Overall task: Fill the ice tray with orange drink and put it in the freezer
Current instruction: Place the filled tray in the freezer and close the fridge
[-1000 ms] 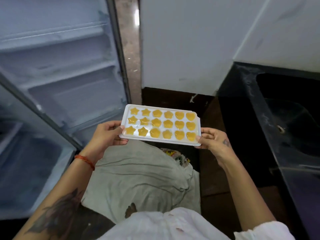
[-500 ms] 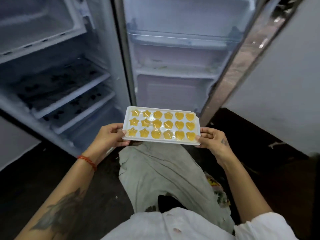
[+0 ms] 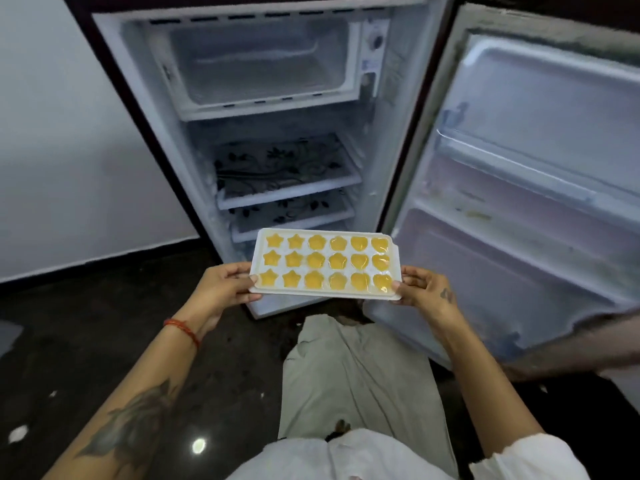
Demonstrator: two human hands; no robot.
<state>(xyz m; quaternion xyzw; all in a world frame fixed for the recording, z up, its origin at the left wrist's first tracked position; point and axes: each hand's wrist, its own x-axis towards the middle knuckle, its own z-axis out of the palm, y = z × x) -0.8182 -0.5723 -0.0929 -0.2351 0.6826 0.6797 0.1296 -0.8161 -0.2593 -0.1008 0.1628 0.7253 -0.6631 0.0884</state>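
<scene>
You hold a white ice tray point(image 3: 325, 264) flat in front of you. Your left hand point(image 3: 221, 289) grips its left end and your right hand point(image 3: 424, 289) grips its right end. Every little cup in the tray is full of orange drink point(image 3: 337, 261), some shaped like stars, some like flowers, some like hearts. The fridge point(image 3: 388, 140) is just past the tray, and its door point(image 3: 526, 188) is swung open on your right. The freezer box point(image 3: 263, 64) sits at the top inside. Two shelves point(image 3: 287, 171) with black flower prints sit below it. A red thread band point(image 3: 183, 330) is on your left wrist.
</scene>
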